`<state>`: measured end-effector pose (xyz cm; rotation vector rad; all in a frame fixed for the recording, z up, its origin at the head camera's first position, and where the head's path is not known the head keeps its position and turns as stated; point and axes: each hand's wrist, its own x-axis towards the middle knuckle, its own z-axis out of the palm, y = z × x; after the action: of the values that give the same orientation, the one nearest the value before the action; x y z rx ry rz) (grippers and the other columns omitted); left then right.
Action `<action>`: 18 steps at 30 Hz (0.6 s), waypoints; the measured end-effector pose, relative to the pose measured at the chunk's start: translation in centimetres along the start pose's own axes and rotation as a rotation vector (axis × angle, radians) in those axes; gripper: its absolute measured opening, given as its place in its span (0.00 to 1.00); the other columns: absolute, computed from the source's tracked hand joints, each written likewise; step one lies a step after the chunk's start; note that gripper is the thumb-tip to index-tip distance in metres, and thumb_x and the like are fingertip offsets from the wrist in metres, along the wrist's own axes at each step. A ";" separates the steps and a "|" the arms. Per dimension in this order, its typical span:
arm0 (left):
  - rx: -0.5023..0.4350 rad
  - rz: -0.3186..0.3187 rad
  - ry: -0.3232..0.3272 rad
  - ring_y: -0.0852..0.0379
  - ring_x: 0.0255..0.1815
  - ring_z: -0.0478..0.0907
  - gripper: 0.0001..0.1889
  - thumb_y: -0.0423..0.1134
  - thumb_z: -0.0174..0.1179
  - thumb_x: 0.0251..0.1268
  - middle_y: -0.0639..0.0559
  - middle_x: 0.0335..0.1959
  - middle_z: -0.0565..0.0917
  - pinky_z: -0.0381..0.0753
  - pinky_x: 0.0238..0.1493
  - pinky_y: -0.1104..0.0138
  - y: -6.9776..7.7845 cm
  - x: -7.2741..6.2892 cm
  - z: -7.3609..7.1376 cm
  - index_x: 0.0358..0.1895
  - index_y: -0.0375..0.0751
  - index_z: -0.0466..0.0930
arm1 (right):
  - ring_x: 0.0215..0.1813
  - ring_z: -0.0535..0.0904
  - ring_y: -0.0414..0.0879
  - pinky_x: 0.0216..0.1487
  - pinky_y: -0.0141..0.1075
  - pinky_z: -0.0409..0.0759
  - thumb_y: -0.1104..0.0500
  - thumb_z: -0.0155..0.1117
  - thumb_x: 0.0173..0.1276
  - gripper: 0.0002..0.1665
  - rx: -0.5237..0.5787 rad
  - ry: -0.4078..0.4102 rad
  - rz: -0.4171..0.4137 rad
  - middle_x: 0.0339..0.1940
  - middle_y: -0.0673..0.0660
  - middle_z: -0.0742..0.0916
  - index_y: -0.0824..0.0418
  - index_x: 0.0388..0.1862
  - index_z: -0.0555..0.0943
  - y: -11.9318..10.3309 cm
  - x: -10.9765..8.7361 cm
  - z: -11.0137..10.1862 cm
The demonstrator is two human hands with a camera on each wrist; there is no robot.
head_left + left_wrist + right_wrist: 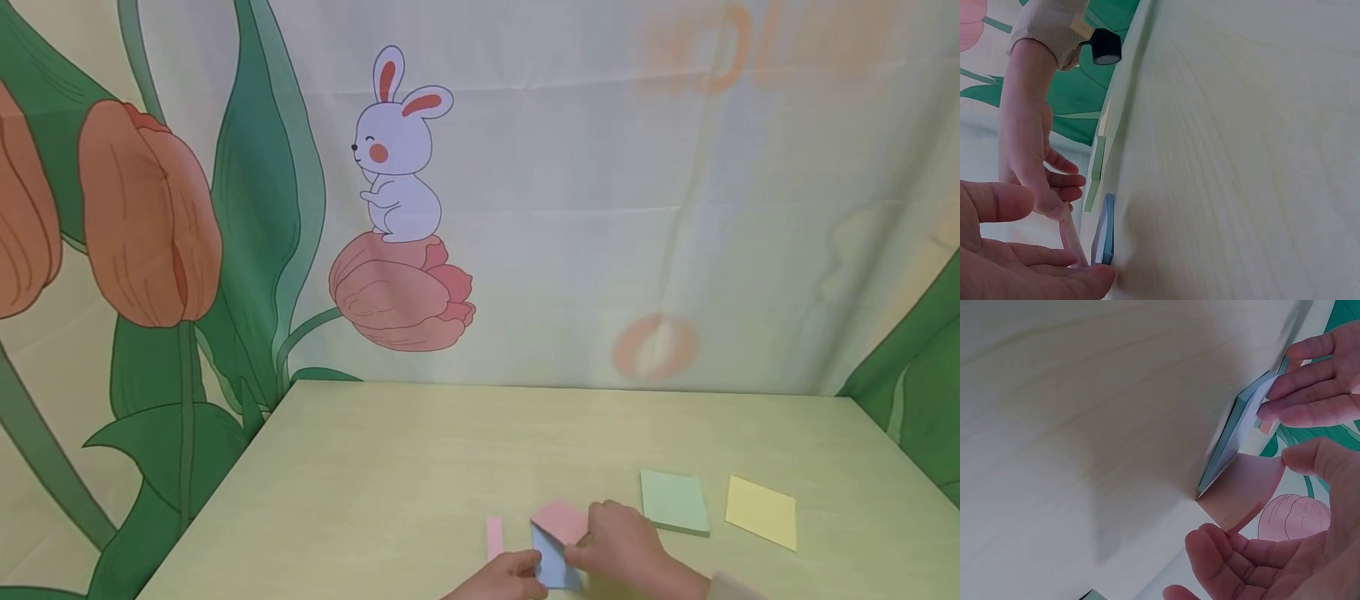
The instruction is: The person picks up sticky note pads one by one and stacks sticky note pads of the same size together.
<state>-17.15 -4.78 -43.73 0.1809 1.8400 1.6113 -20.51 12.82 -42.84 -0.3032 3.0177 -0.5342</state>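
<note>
A pad of blue sticky notes (553, 567) lies near the table's front edge, also seen edge-on as a blue pad (1235, 428) in the right wrist view. Against its side rest the straight fingertips of my left hand (513, 577), with the thumb held apart. My right hand (621, 540) pinches a pink sticky note (561, 520) between thumb and fingers. That pink note (1244, 487) bows upward, and its lower edge meets the far end of the blue pad. To the left of the pad lies a narrow pink strip (494, 537), partly behind my left hand.
A green sticky-note pad (673, 502) lies right of the blue pad, beyond my right hand. Farther right is a yellow sticky note (762, 512). The pale wooden table (420, 450) ends at a printed cloth (555, 250) with tulips and a rabbit.
</note>
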 end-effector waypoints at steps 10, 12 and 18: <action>0.021 0.010 0.001 0.36 0.58 0.64 0.29 0.31 0.47 0.60 0.23 0.58 0.63 0.63 0.58 0.48 0.1 0.1 0.0 0.60 0.17 0.51 | 0.14 0.58 0.39 0.15 0.29 0.51 0.44 0.63 0.43 0.21 -0.044 -0.062 0.028 0.09 0.47 0.66 0.56 0.09 0.67 -0.3 -0.4 0.1; 0.031 0.011 0.001 0.37 0.59 0.64 0.28 0.31 0.47 0.60 0.24 0.58 0.63 0.63 0.58 0.48 0.1 0.1 0.0 0.60 0.17 0.51 | 0.15 0.58 0.40 0.15 0.30 0.52 0.43 0.63 0.44 0.22 -0.054 -0.076 0.042 0.09 0.47 0.66 0.56 0.09 0.67 -0.4 -0.5 0.0; 0.020 -0.004 -0.012 0.37 0.58 0.65 0.28 0.31 0.46 0.60 0.24 0.58 0.63 0.65 0.57 0.50 0.2 0.1 -0.1 0.60 0.17 0.51 | 0.16 0.62 0.42 0.17 0.32 0.56 0.40 0.63 0.46 0.24 -0.090 -0.119 0.060 0.10 0.48 0.69 0.56 0.10 0.69 -0.4 -0.7 0.1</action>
<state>-17.35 -4.80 -43.60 0.1956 1.8468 1.5863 -19.75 12.57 -42.75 -0.2389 2.9298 -0.3629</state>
